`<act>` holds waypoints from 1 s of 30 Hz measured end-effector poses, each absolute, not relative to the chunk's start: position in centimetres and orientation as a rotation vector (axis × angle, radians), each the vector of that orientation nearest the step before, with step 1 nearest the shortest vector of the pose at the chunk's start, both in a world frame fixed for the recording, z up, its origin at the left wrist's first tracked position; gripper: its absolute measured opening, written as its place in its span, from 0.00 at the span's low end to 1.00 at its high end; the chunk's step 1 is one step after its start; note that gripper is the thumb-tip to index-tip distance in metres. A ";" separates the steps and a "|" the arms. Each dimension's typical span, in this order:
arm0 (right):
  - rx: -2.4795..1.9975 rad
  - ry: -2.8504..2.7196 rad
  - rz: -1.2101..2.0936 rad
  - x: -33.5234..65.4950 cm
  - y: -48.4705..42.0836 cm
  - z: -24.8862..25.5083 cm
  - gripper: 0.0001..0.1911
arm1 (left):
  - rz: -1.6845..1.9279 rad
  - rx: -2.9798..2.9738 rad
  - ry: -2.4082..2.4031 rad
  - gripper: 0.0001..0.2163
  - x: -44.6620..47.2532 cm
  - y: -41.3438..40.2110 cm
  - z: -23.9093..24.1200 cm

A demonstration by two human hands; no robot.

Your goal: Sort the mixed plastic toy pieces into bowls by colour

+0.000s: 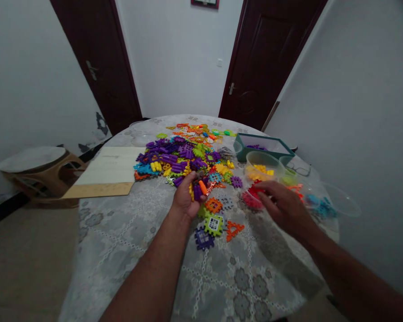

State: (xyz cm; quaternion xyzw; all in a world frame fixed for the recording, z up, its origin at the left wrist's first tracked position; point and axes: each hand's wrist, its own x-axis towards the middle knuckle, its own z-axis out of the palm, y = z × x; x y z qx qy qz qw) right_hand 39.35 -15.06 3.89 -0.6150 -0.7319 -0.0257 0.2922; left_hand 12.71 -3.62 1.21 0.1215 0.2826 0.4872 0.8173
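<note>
So the table (121, 250) fills the lower frame, colourful heap (169, 158) mid-frame. Left hand (185, 199), centre, curls its fingers round a handful of plastic pieces (197, 192) — probably light, stiff, slickish; notched edges should grip best. Right hand (282, 205), right of centre, is at the red pieces (255, 190) — can't tell if its fingers pinch any.

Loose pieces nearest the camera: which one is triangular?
The orange triangle, right of the lime square and purple square: three-sided, while they're four-sided.
</note>
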 end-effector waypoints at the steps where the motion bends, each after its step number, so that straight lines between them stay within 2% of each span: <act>1: -1.574 -2.027 0.027 37.0 -16.0 3.0 0.13 | 1.035 0.265 0.597 0.08 12.7 -3.6 1.1; 4: -1.463 -2.193 0.191 31.6 -17.7 0.6 0.17 | 1.054 0.270 0.572 0.09 12.6 -3.6 1.0; 8: -1.592 -2.309 0.201 28.4 -17.9 -0.9 0.21 | 1.057 0.241 0.570 0.10 12.6 -3.5 1.1; 15: -1.513 -2.223 0.370 28.3 -17.7 -1.3 0.20 | 1.071 0.208 0.588 0.09 12.5 -3.7 1.7; 20: -1.421 -2.042 0.517 30.0 -18.6 0.3 0.19 | 1.071 0.213 0.577 0.07 12.5 -3.6 1.5; 23: -1.449 -1.997 0.388 32.6 -18.8 2.5 0.18 | 1.054 0.231 0.598 0.06 12.5 -3.6 1.5; 30: -1.790 -1.865 -0.304 45.7 -13.9 7.1 0.18 | 1.000 0.336 0.630 0.07 12.8 -3.5 1.4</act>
